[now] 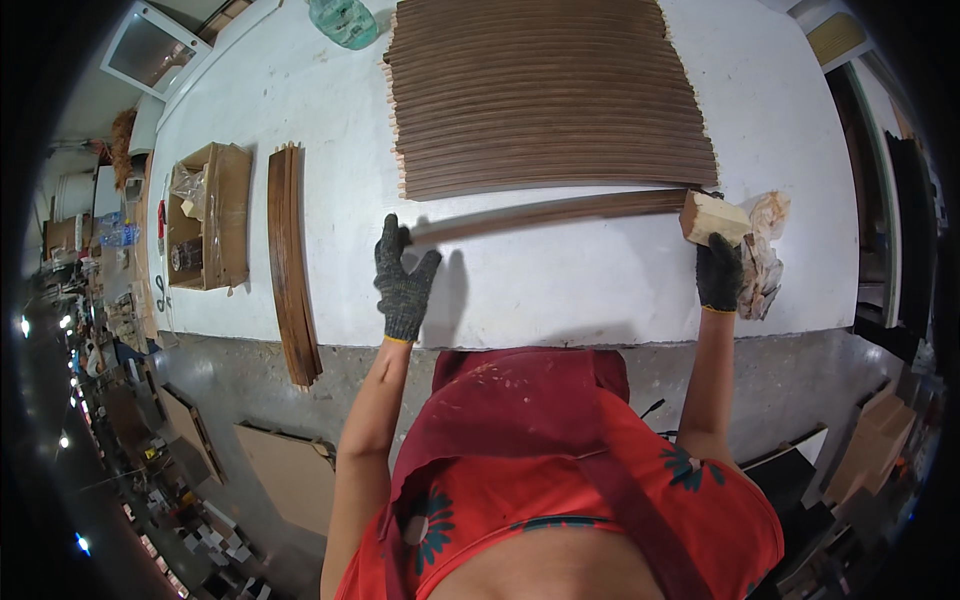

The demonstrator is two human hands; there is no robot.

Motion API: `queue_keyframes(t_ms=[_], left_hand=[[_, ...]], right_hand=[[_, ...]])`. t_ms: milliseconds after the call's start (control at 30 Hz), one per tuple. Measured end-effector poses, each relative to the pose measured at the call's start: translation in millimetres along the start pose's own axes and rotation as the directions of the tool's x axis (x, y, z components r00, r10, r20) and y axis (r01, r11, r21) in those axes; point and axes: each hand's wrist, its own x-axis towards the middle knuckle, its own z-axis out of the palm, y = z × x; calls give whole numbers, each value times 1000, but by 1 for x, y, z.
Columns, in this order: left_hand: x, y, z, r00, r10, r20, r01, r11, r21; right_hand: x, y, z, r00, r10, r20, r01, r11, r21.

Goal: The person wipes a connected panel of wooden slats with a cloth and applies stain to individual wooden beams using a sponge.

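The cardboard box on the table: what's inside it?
Crumpled clear plastic shows at the far end of the cardboard box, and a dark item, too unclear to identify, at the near end. Whatever lies beneath them is covered.

bright table (pixel 560 285), dark warped edges

Toward the far edge of our white tabletop (pixel 560 285), the slats (pixel 545 105) show dark brown stripes with pale tips, and the single slat (pixel 560 212) nearer us is brown too. Our left glove (pixel 404 283) and right glove (pixel 720 275) are speckled dark grey with yellow hems; we see a pale cream block (pixel 713 218) toward the right edge, a tan box (pixel 233 220) by the left. Our apron (pixel 500 420) is maroon, our shirt (pixel 735 515) red with dark teal flowers.
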Motion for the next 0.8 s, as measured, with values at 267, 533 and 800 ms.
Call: queue_keyframes(t_ms=[267, 533, 800], left_hand=[[-18, 35, -47, 871, 171, 461, -437, 700, 565], [20, 150, 21, 849, 413, 329, -492, 845, 209], [43, 168, -39, 937, 337, 96, -348, 928, 132]], right_hand=[[-19, 4, 23, 938, 65, 341, -255, 796, 548], [-17, -7, 179, 824, 124, 552, -257, 951, 171], [-24, -20, 227, 975, -90, 203, 91, 996, 6]])
